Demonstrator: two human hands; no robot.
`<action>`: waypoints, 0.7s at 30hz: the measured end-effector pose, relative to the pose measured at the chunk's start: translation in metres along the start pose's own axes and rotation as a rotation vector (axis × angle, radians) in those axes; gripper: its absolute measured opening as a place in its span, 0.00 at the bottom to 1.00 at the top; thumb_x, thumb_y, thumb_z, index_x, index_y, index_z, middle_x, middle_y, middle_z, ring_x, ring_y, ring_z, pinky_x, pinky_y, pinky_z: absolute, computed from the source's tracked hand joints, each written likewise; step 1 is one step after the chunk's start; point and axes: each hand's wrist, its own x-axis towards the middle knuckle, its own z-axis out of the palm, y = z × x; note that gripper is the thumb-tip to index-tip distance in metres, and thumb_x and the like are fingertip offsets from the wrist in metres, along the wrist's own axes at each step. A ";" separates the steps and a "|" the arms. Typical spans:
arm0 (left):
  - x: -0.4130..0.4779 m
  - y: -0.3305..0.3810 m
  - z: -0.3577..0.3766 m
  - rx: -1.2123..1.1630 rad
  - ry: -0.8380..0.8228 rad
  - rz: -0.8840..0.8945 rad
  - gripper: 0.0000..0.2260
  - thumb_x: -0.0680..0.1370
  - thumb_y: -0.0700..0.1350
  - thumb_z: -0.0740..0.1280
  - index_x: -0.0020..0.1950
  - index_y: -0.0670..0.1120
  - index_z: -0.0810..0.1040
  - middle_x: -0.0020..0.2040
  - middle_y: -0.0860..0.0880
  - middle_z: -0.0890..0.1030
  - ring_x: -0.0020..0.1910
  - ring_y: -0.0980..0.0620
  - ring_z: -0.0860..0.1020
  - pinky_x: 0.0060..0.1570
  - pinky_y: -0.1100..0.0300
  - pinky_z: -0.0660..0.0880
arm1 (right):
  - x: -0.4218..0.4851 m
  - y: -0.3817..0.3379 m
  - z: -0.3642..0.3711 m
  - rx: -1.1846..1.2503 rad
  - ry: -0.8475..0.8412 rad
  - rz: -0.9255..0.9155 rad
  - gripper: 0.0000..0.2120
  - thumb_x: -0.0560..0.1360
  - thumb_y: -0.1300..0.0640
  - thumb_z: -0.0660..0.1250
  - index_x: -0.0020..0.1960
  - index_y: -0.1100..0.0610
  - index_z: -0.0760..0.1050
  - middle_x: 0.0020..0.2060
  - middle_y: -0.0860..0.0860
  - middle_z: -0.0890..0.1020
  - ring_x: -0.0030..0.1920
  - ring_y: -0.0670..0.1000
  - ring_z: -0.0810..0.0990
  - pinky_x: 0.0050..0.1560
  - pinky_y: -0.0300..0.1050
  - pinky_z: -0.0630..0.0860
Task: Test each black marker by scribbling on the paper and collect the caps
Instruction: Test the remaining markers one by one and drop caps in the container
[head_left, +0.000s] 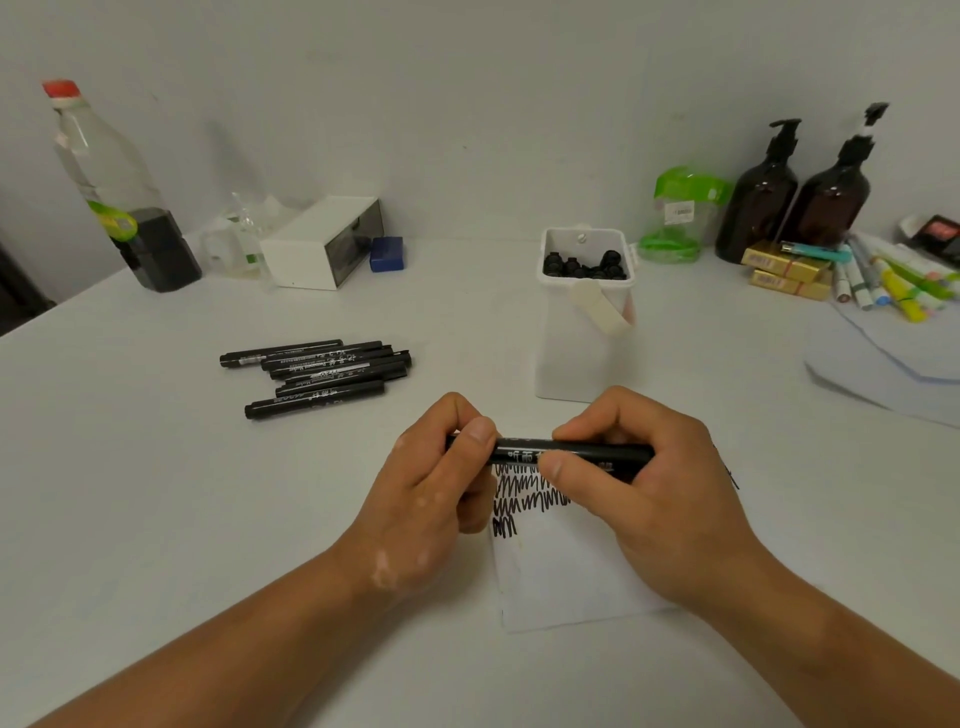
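**Uncapping looks next**

Your left hand pinches the left end of the black marker, your right hand clamps its grip round the barrel, likely to pull the cap off, above the scribbled paper toward the surface's front edge

Seven black markers show: six in the pile and one marker apart from it. There are two brown pump bottles, two gold boxes, one white container and one paper. The caps are too clustered to count.
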 end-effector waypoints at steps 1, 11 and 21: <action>0.001 -0.001 0.000 -0.014 -0.009 -0.003 0.15 0.77 0.56 0.63 0.39 0.46 0.66 0.28 0.55 0.63 0.25 0.53 0.58 0.27 0.60 0.59 | 0.000 0.000 0.000 -0.008 -0.002 -0.002 0.06 0.67 0.53 0.76 0.41 0.48 0.79 0.30 0.47 0.83 0.28 0.40 0.77 0.32 0.28 0.72; 0.014 -0.003 -0.026 -0.117 -0.106 0.033 0.11 0.73 0.43 0.72 0.52 0.43 0.74 0.34 0.47 0.75 0.32 0.49 0.71 0.35 0.57 0.71 | 0.006 0.008 -0.006 0.070 -0.049 0.025 0.08 0.69 0.52 0.72 0.46 0.43 0.84 0.35 0.45 0.84 0.34 0.43 0.79 0.37 0.32 0.73; 0.013 -0.002 -0.021 0.029 -0.113 0.006 0.15 0.77 0.56 0.70 0.57 0.48 0.82 0.47 0.44 0.84 0.44 0.38 0.79 0.49 0.42 0.75 | 0.000 0.011 0.008 -0.194 -0.168 0.017 0.09 0.67 0.40 0.72 0.42 0.43 0.83 0.38 0.42 0.87 0.38 0.43 0.84 0.43 0.34 0.77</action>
